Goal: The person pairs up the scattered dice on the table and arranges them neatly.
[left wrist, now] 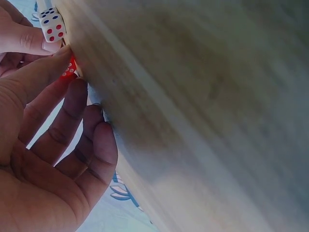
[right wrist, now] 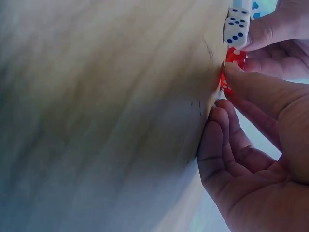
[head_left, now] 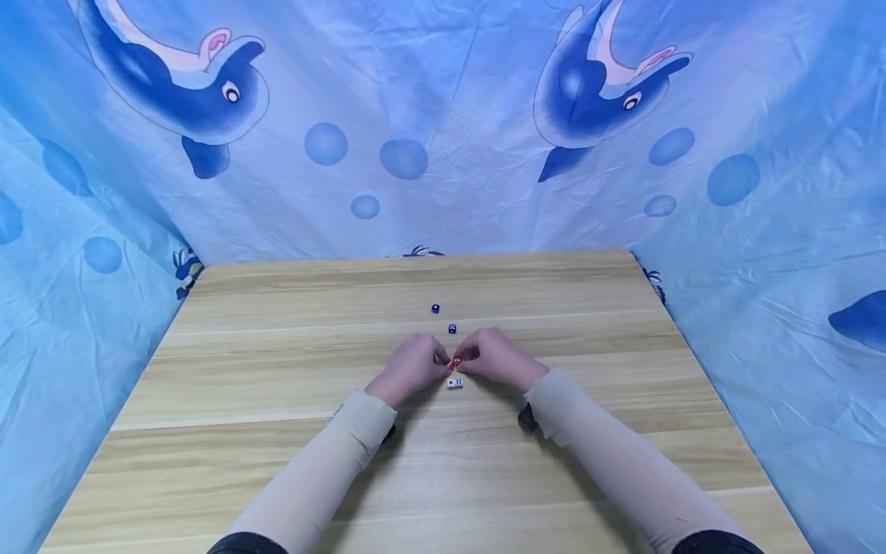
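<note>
At the middle of the table, my left hand [head_left: 413, 365] pinches a red die [left wrist: 69, 69] between thumb and forefinger. Facing it, my right hand [head_left: 501, 360] holds another red die [head_left: 457, 360] in the same kind of pinch. The two red dice meet or nearly touch; fingers partly cover both. Just on the near side of them, a pair of white dice [head_left: 454, 383] sits side by side on the wood. In the right wrist view a white die [right wrist: 236, 31] shows blue dots, close to the thumbs.
Beyond the hands lie two dark blue dice, one nearer [head_left: 452, 328] and one farther back [head_left: 435, 308]. The light wood table [head_left: 249, 392] is bordered at the back and sides by a blue dolphin-print cloth [head_left: 457, 208].
</note>
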{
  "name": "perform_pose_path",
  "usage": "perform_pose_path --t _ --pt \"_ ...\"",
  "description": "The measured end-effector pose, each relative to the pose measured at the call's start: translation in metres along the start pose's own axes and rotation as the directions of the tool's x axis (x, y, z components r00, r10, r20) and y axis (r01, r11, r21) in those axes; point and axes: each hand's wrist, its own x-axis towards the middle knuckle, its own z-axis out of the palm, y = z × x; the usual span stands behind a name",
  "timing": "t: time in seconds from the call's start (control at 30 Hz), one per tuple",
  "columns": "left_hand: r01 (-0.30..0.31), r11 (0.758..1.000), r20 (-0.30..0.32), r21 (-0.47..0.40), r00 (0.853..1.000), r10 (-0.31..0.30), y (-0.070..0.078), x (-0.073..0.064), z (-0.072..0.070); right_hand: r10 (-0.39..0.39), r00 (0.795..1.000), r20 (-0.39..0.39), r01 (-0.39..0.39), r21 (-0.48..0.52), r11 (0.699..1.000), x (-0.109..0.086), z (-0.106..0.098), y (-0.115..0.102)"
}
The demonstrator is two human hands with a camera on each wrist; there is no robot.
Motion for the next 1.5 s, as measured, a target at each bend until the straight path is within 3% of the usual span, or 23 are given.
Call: perform_pose_path --t 0.2,0.97,1.5 --pt "-0.031 0.999 -0.008 0.020 1.000 0.031 0.0003 -0.0015 -0.0014 0.019 1.000 -0.015 -0.018 0.022 1.000 0.0002 0.0040 0.0029" --pt "-0.028 1.000 -0.013 0.014 1.000 0.028 0.0002 -0.0005 -0.0036 0.003 1.000 0.000 -0.003 0.011 1.000 -0.0010 0.0017 -0.0016" --pt "-0.016 1.000 0.026 0.018 1.000 0.016 -0.0025 -0.0015 -0.0075 0.024 1.000 0.000 -0.024 0.031 0.999 0.0002 0.0014 -0.0016"
